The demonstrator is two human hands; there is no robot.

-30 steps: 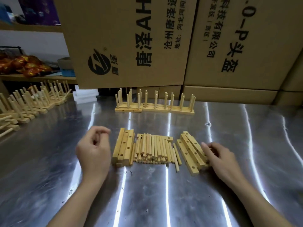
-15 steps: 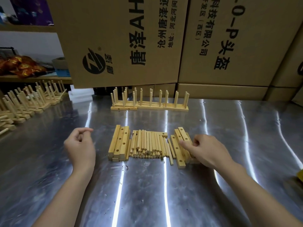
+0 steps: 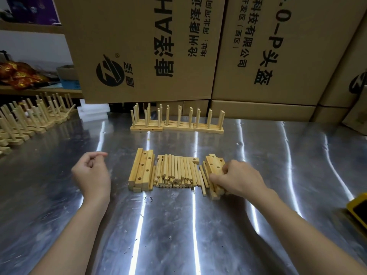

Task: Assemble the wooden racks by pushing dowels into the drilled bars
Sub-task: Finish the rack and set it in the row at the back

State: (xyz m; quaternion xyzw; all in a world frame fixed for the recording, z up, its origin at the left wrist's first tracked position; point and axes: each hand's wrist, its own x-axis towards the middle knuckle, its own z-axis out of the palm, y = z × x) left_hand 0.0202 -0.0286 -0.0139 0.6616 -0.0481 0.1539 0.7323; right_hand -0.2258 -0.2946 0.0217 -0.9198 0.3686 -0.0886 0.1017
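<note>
**Hands at the parts row, seen from above**

The left hand [image 3: 91,173] hovers over the steel table [image 3: 178,225], fingers loosely curled and holding nothing. The right hand [image 3: 238,179] grips the right stack of drilled bars [image 3: 214,163], fingers curled over it. Loose dowels [image 3: 174,171] lie side by side between this stack and the left stack of drilled bars [image 3: 142,169]. Finished racks [image 3: 176,126] stand behind.
</note>
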